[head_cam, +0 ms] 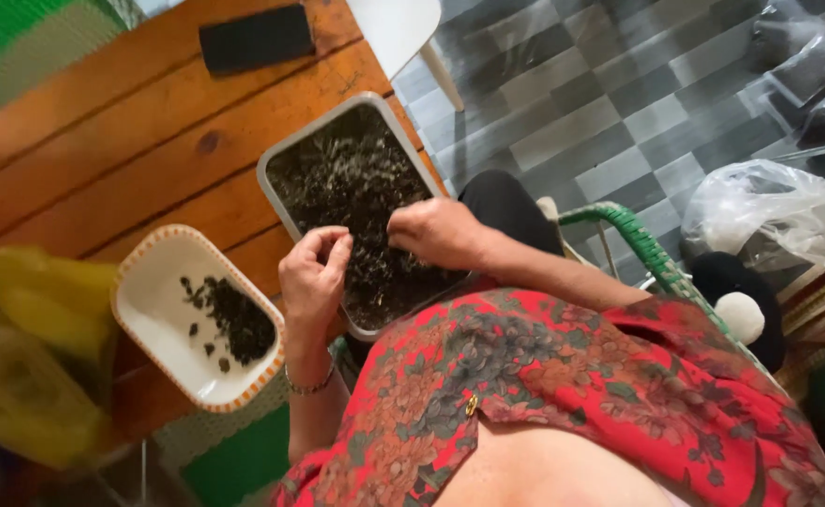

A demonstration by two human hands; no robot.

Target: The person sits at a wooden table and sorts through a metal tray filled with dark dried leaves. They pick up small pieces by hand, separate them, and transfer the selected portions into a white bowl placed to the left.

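Note:
A grey rectangular tray full of dark dried leaves sits at the edge of a wooden table. My right hand rests palm down on the leaves, its fingertips buried in them. My left hand, with a bracelet at the wrist, hovers at the tray's near-left rim. Its thumb and fingers are pinched together on a few bits of leaf. To its left is a white dish with an orange rim, which holds a small pile of the same dark leaves.
A flat black object lies at the far side of the table. A blurred yellow bag is at the left edge. A green-wrapped chair frame, plastic bags and a grey checked floor are on the right.

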